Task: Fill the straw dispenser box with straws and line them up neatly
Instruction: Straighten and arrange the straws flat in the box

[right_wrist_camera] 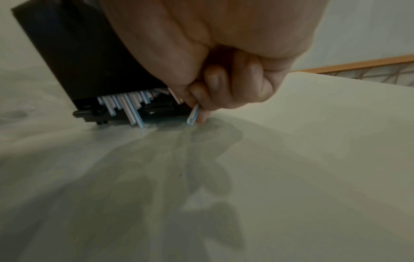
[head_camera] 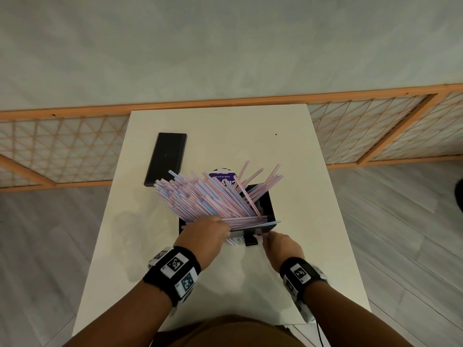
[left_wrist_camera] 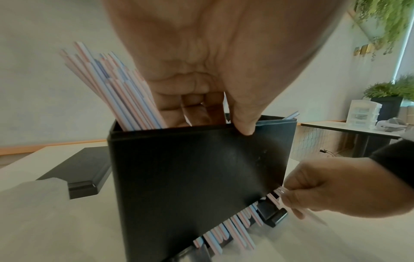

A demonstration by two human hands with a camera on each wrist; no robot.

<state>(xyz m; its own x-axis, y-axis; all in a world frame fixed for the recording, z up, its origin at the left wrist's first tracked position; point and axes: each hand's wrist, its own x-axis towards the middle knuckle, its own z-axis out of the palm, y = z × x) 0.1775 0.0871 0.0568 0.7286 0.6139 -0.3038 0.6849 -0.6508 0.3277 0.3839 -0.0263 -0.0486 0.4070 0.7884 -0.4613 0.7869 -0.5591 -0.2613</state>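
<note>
The black straw dispenser box (head_camera: pixel 266 209) stands open-topped mid-table. A big bunch of pink-and-blue striped straws (head_camera: pixel 205 194) fans out of it, leaning back left, with a few lying across its near rim. My left hand (left_wrist_camera: pixel 226 120) grips the box's front wall, fingers inside and thumb outside. Several straw ends (left_wrist_camera: pixel 235 228) poke unevenly from the bottom slot. At the slot's right end my right hand (right_wrist_camera: pixel 197 109) pinches one straw (right_wrist_camera: pixel 193 114) between thumb and forefinger, close to the tabletop.
The box's black lid (head_camera: pixel 166 159) lies flat at the back left of the white table (head_camera: pixel 300 171). A purple-labelled pack (head_camera: pixel 221 177) sits behind the box. Clear plastic wrap (head_camera: pixel 125 221) lies left of it. A wooden lattice screen (head_camera: pixel 62 146) runs behind the table.
</note>
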